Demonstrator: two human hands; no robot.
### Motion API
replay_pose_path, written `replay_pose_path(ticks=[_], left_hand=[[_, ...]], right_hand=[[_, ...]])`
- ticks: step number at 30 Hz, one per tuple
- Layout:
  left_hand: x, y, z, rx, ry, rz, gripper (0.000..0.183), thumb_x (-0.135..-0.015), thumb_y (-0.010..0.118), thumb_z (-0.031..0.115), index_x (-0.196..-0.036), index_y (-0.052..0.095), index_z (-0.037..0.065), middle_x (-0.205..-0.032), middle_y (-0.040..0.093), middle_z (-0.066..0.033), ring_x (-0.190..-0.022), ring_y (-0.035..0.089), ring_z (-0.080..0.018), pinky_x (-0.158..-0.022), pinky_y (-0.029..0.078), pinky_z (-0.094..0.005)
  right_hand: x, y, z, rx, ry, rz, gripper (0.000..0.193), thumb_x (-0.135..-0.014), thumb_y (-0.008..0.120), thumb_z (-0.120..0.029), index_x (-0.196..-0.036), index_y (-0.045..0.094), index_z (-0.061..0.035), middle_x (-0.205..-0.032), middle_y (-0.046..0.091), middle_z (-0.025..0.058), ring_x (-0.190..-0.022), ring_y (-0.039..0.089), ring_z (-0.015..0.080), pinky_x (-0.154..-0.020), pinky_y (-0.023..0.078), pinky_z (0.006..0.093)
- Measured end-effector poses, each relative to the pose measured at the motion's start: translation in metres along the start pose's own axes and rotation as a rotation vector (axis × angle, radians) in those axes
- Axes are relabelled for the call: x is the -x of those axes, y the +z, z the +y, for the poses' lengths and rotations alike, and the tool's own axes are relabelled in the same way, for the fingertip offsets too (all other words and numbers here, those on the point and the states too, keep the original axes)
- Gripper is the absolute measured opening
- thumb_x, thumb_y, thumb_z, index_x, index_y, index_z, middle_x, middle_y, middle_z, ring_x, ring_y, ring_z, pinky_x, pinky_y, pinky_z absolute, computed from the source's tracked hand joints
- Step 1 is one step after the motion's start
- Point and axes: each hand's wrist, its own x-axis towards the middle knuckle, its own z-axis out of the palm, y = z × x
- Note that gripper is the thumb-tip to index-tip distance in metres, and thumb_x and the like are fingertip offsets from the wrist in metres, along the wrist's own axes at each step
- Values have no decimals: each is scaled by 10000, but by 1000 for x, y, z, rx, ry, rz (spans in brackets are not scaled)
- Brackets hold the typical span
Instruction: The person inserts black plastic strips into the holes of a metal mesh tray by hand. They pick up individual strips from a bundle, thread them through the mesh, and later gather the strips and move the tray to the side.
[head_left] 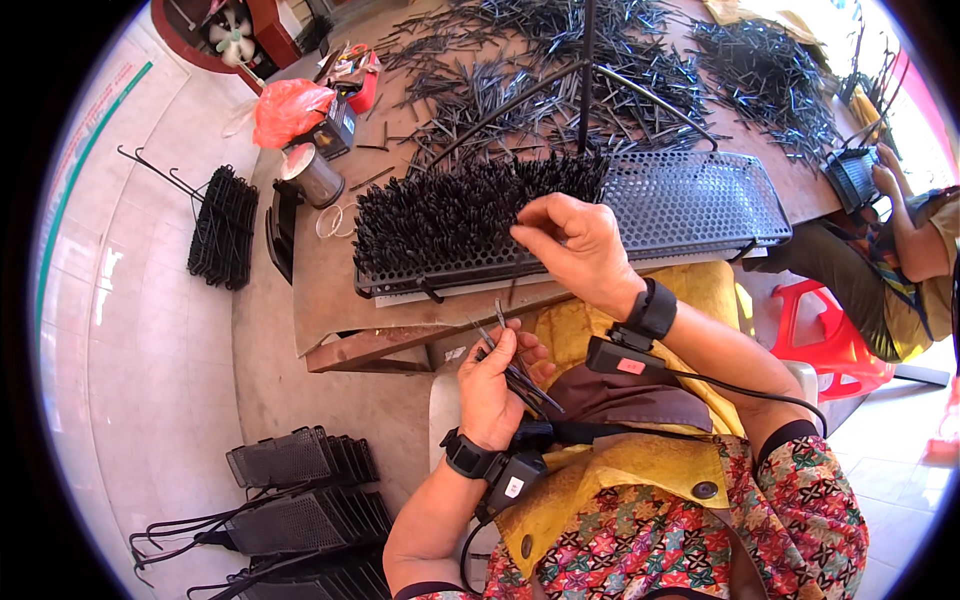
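My left hand (492,385) is closed around a small bundle of thin black strips (527,386), which stick out above and below the fingers. It is held low, in front of the table edge. My right hand (580,245) reaches over a black perforated metal tray (690,200), thumb and fingertips pinched together at the edge of the packed strips. Whatever lies between those fingertips is too small to make out. Many black strips (430,215) stand upright and crowded in the tray's left part; bare round holes show on its right.
Loose black strips (480,110) lie heaped across the brown table (325,290). A metal can (318,180) and red plastic bag (292,112) stand at left. Stacked black trays (300,520) fill the floor at lower left. Another person's hands (885,175) hold a tray at right, near a red stool (825,340).
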Motion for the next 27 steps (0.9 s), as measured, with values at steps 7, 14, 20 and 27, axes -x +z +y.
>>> replay_pose_path(ticks=[7,14,20,27], left_hand=[[2,1,0,-34,-23,-16,233,-905,537,201,-1089,518,59,-847,589,-58,-745,586,-190,-630,504,-363],[-1,-1,-1,-50,-13,-25,238,-903,541,198,-1091,515,54,-793,573,-51,-674,547,-165,-499,407,-272],[1,5,0,-67,-11,-78,235,-903,547,186,-1091,513,49,-770,563,-55,-624,531,-148,-439,342,-221],[5,11,-6,-150,14,-82,221,-904,549,184,-1079,516,54,-771,580,-59,-592,534,-135,-427,331,-208]], right_hand=[[-21,23,6,170,-505,72,160,-693,645,22,-814,542,4,-759,569,126,-685,548,317,-572,460,385],[-13,23,7,635,-626,-325,223,-704,515,-137,-864,571,7,-720,475,86,-704,489,249,-611,441,343],[-1,12,6,434,-555,-274,308,-682,629,-47,-976,567,20,-800,535,126,-711,522,284,-582,451,373],[35,-13,-14,-86,404,-445,229,-780,654,-76,-946,588,67,-713,637,131,-595,628,173,-576,490,268]])
